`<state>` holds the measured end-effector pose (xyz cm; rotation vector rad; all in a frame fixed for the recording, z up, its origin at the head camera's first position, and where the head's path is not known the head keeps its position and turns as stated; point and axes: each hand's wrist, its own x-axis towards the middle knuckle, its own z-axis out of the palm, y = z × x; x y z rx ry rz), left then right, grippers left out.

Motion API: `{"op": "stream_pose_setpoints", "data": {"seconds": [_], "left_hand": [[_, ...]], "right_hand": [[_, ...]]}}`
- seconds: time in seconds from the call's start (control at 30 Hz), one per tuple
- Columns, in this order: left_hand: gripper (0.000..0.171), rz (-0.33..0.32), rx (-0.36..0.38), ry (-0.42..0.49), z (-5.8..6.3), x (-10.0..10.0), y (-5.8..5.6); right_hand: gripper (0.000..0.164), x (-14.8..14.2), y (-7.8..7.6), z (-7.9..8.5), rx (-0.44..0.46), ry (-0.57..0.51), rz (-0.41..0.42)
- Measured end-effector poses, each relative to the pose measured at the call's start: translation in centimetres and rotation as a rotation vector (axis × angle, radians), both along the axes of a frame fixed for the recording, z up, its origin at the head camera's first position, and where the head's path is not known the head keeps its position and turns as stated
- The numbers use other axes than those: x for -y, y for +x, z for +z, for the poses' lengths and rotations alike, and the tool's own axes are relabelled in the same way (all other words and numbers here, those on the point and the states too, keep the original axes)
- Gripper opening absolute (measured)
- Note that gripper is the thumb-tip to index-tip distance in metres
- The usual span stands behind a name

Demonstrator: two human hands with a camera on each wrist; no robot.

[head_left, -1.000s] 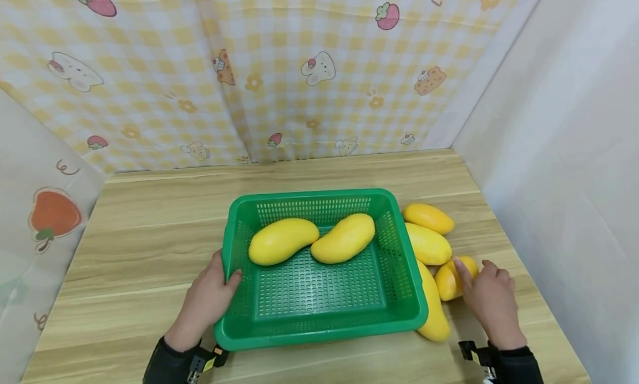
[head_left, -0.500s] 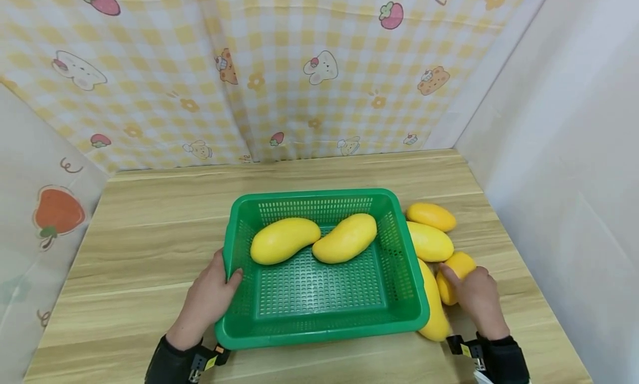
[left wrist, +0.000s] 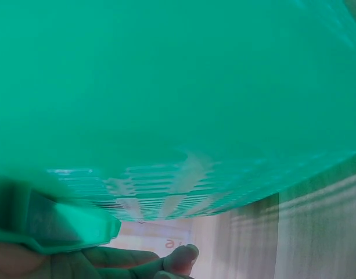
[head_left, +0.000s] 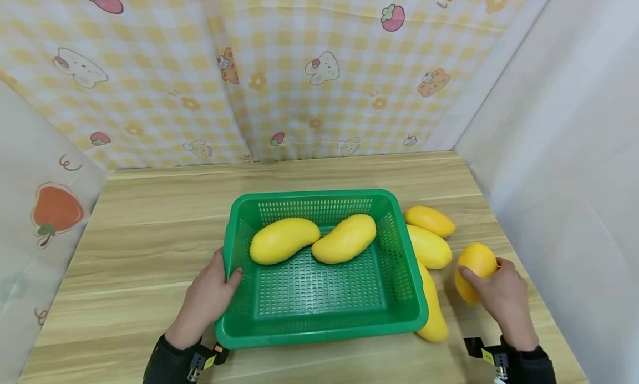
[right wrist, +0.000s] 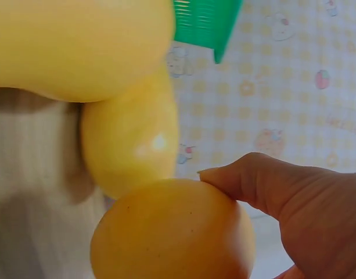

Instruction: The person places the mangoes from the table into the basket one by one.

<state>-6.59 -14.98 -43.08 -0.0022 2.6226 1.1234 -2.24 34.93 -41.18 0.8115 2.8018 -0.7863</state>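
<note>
My left hand (head_left: 208,293) grips the left rim of a green plastic basket (head_left: 319,335), thumb over the inside and fingers beneath the edge. In the left wrist view, the basket's wall fills most of the picture and the fingers (left wrist: 117,260) curl below its rim. Two yellow mangoes (head_left: 284,241) lie inside the basket, toward its back. My right hand (head_left: 504,295) holds an orange-yellow mango (head_left: 476,264) between thumb and fingers, to the right of the basket. The right wrist view shows the thumb (right wrist: 247,174) pressed on this mango (right wrist: 166,232); the other fingers are mostly hidden.
Three more mangoes sit against the basket's right side: a small one (head_left: 430,220) at the back, a paler one (head_left: 430,247) in the middle, and a long one (head_left: 433,309) in front. The wooden table (head_left: 150,234) meets a checked cloth (head_left: 299,106) and a white side wall (head_left: 569,151).
My right hand has closed round the orange-yellow mango and brought it to the right, away from the mangoes by the basket. The left hand and basket have stayed in place.
</note>
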Motion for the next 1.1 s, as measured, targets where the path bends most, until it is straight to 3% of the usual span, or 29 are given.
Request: {"op": "stream_pose_setpoints", "data": {"seconds": [0.23, 0.57, 0.87, 1.1], "left_hand": [[0.061, 0.008, 0.008, 0.016, 0.0, 0.0, 0.2], [0.061, -0.013, -0.026, -0.023, 0.4, 0.0, 0.0], [0.061, 0.007, -0.012, -0.022, 0.4, -0.2, 0.1], [0.060, 0.017, -0.016, -0.022, 0.5, -0.2, 0.1]], "right_hand": [[0.098, 0.5, -0.1, 2.0, -0.113, -0.004, 0.000], [0.097, 1.8, -0.5, 5.1, -0.171, 0.001, 0.068], [0.084, 4.9, -2.1, 7.2, -0.316, 0.050, 0.265], [0.073, 8.2, -3.4, 7.5, -0.431, 0.001, 0.413]]}}
